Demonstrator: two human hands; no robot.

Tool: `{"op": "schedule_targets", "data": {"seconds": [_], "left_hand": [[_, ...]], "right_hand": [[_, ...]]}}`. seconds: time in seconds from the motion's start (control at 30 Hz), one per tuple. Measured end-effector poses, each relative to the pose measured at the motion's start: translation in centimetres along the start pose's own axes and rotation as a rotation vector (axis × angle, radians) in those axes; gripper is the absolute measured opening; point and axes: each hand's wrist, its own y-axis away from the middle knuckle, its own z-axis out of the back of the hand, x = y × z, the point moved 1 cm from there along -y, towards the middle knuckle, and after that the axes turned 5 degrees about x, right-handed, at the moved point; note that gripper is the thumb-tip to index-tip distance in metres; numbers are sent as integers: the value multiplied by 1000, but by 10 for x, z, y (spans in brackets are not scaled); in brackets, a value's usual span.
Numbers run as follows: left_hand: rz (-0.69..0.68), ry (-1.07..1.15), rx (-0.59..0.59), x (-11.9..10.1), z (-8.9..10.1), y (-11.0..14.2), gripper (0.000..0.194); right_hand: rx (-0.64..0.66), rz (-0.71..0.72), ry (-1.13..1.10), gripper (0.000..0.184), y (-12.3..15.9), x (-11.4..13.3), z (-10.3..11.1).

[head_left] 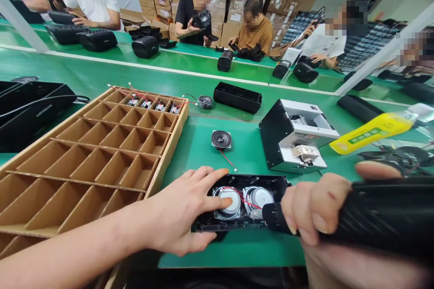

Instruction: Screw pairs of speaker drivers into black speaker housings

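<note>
A black speaker housing lies on the green bench with its inside facing up. Two round speaker drivers, a left one and a right one, sit in it backs up, red wires across them. My left hand grips the housing's left end, thumb at the near wall, one finger at the far edge, index finger on the left driver. My right hand is closed around a black electric screwdriver. Its tip points into the housing beside the right driver; the exact contact point is unclear.
A divided cardboard tray holds several drivers in its far row. Beyond the housing lie a loose driver, another driver and a black housing. A boxy machine and yellow bottle stand right. Co-workers sit opposite.
</note>
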Motion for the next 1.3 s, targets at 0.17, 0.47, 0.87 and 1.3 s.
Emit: {"op": "schedule_targets", "data": {"seconds": [0.17, 0.47, 0.87, 1.3], "left_hand": [[-5, -4, 8, 1, -1, 0, 63], [-46, -15, -14, 4, -2, 0, 60], [-58, -21, -15, 5, -3, 1, 62], [-39, -51, 18, -1, 1, 0, 64]], "right_hand": [[71, 70, 18, 49, 1, -19, -2], [91, 36, -7, 57, 0, -25, -2], [67, 23, -42, 56, -2, -30, -4], [66, -191, -51, 37, 19, -26, -6]]}}
